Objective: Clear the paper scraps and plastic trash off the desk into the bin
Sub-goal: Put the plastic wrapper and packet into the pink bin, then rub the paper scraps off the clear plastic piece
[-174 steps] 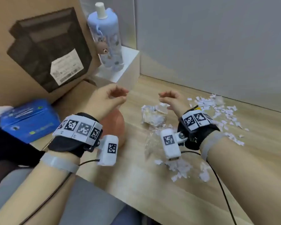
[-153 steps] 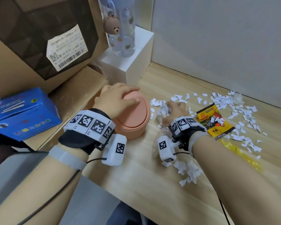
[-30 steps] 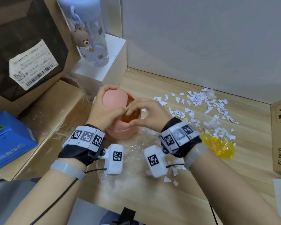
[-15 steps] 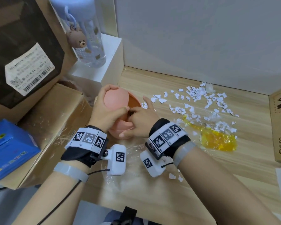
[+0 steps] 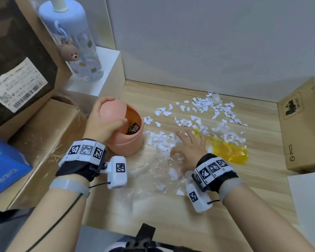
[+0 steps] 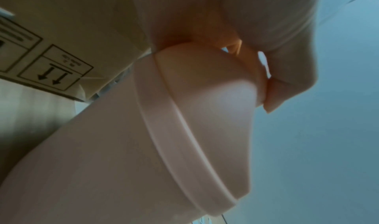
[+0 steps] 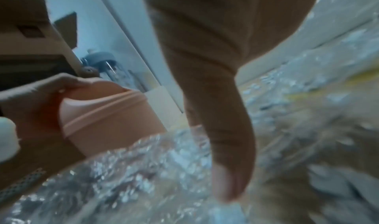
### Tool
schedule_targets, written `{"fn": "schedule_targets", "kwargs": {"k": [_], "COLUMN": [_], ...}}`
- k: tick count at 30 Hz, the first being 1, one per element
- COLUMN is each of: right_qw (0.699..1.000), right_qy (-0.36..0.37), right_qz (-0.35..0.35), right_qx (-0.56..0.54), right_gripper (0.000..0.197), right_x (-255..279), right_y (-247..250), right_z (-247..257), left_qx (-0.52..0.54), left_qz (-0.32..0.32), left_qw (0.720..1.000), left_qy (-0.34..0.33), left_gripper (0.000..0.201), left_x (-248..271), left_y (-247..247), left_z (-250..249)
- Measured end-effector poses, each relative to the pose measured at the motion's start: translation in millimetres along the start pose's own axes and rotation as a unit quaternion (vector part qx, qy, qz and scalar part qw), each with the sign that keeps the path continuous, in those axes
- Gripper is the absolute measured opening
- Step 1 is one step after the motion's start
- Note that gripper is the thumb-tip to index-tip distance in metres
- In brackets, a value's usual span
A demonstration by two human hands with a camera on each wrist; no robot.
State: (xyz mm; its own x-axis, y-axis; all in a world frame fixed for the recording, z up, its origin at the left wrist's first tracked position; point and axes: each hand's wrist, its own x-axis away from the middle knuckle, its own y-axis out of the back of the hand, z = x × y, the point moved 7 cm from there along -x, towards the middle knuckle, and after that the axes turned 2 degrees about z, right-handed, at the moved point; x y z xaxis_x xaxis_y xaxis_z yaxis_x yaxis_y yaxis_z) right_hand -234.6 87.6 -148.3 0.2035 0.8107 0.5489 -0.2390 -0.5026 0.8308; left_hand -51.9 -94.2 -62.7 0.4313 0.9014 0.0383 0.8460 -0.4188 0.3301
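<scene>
A pink bin (image 5: 127, 142) stands on the desk's left side. My left hand (image 5: 106, 123) grips its swing lid (image 5: 113, 110) and holds it tilted open. A black-and-yellow wrapper (image 5: 133, 129) lies inside. In the left wrist view the bin (image 6: 123, 162) fills the frame under my fingers (image 6: 274, 94). My right hand (image 5: 187, 148) lies spread on the desk to the bin's right, on white paper scraps (image 5: 160, 140) and crumpled clear plastic film (image 5: 149, 171). A yellow plastic piece (image 5: 227, 150) lies just right of it. In the right wrist view the thumb (image 7: 225, 146) points down at the film (image 7: 133, 170).
More paper scraps (image 5: 205, 108) are scattered toward the back wall. A cardboard box (image 5: 302, 128) stands at the right edge. Boxes (image 5: 44, 135) and a white block (image 5: 98, 82) with a water bottle (image 5: 75, 44) crowd the left. A blue box (image 5: 4, 166) sits at far left.
My right hand has left the bin's mouth and moved right and down onto the scraps and film. The wrapper now lies in the bin. My left hand still holds the lid open.
</scene>
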Motion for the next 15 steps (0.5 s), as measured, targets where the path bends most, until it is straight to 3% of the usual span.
{"fn": "schedule_targets", "kwargs": {"k": [2,3,6,9,11,12,13,15], "right_qw": [0.996,0.992,0.964,0.921,0.906,0.903,0.903,0.897], "right_qy": [-0.027,-0.038,-0.046,-0.025,-0.046,-0.06,-0.075,-0.094], "right_qz": [-0.062,-0.084,-0.129,-0.227,-0.292,-0.323,-0.351,-0.394], "right_qx": [-0.051,-0.084,-0.227,-0.316,-0.303,-0.276,-0.237,-0.176], "right_gripper": [0.021,0.014,0.012,0.004,0.012,0.015,0.015,0.012], "right_x": [0.0,0.0,9.2,33.8,52.8,62.5,71.3,84.4], "right_y": [-1.1,-1.3,11.4,47.1,71.5,83.7,95.7,116.1], "right_z": [-9.6,-15.6,-32.4,-50.2,-65.5,-71.1,-74.2,-74.9], "left_qx": [-0.014,-0.02,-0.042,-0.095,-0.134,-0.097,-0.021,0.107], "left_qz": [-0.017,-0.031,-0.053,-0.067,-0.098,-0.094,-0.062,0.07], "left_qw": [1.0,0.999,0.997,0.992,0.986,0.99,0.994,0.984], "left_qy": [0.005,0.007,0.026,0.039,-0.005,-0.048,-0.09,-0.125], "left_gripper": [0.059,0.06,0.072,0.093,0.091,0.084,0.075,0.062], "left_x": [1.8,2.6,3.4,5.1,13.5,20.0,26.0,39.8], "left_y": [0.4,1.8,5.6,8.5,9.0,4.0,-6.6,-42.8], "left_z": [-1.1,-0.5,0.4,-7.6,-36.1,-56.3,-76.3,-112.6]}}
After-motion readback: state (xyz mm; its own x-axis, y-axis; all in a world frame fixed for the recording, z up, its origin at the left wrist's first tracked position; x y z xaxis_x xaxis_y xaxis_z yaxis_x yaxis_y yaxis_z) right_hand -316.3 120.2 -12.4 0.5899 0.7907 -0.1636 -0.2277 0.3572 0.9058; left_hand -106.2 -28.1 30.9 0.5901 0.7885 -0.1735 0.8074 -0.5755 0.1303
